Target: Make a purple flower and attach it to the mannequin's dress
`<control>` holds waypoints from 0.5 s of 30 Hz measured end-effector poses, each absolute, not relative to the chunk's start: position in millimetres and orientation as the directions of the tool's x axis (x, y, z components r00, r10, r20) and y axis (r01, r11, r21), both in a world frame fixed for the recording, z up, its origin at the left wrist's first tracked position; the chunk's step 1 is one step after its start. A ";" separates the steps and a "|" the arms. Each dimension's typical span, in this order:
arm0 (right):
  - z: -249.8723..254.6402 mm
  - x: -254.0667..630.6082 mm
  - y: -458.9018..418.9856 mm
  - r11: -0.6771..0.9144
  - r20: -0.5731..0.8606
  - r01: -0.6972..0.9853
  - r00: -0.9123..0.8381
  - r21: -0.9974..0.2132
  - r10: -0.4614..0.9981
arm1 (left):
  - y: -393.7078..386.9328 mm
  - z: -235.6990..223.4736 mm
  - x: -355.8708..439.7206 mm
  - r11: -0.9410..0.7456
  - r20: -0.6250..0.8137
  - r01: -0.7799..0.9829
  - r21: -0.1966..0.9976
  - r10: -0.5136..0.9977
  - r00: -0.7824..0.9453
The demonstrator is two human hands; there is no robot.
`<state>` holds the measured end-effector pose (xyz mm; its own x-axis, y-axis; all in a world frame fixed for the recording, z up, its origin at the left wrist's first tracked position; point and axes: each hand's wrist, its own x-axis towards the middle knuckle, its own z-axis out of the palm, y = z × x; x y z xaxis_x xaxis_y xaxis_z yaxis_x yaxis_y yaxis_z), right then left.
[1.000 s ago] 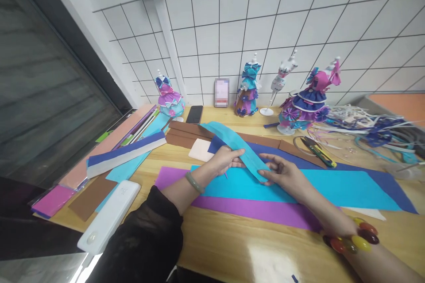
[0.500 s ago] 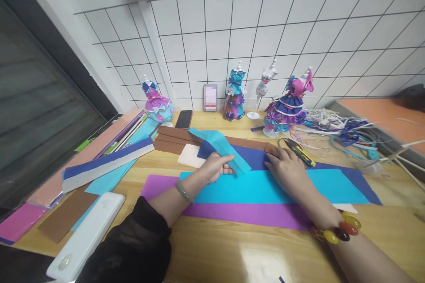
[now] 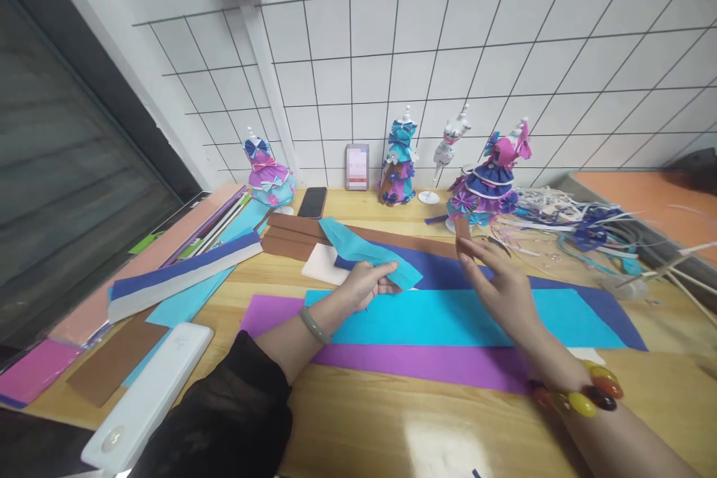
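My left hand (image 3: 373,285) pinches the near end of a folded turquoise strip (image 3: 358,243) between thumb and fingers, and the strip slants away to the upper left. Over on the right, my right hand (image 3: 498,280) has its fingertips closed at the end of a long brown strip (image 3: 403,237), whose tip (image 3: 461,227) stands up off the table. Beneath my hands lie a wide turquoise sheet (image 3: 426,317), a purple sheet (image 3: 414,367) and a dark blue sheet (image 3: 434,269). A pale pink piece (image 3: 320,266) lies beside the left hand.
Small dress forms in ruffled outfits (image 3: 272,172) line the back, along with a bare-stemmed form (image 3: 448,142). A dark phone (image 3: 312,202) lies near a propped-up screen (image 3: 357,166). Coloured sheets and a white bar-shaped device (image 3: 151,392) occupy the left; tangled ribbons (image 3: 571,216) the right.
My right hand has risen slightly and drawn right, lifting the brown strip's end, which was flat before. The left hand stays put while its turquoise strip tilts and twists a little.
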<state>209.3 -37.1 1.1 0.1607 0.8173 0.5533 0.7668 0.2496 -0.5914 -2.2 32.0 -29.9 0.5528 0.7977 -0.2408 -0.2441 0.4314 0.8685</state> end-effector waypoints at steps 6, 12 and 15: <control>15.8 191.2 -49.6 0.030 0.060 0.109 0.282 -0.994 0.957 | 32.7 -31.9 -1.6 0.410 -0.251 -0.148 0.900 0.765 0.593; 11.6 170.4 -52.6 -0.111 -0.112 -0.057 -0.001 -0.992 0.994 | 26.4 -24.4 0.5 0.346 -0.205 -0.109 0.932 0.751 0.628; 4.6 162.7 -53.0 -0.248 -0.247 0.000 -0.087 -0.969 0.965 | 24.7 -22.0 1.2 0.312 -0.206 -0.072 0.947 0.766 0.609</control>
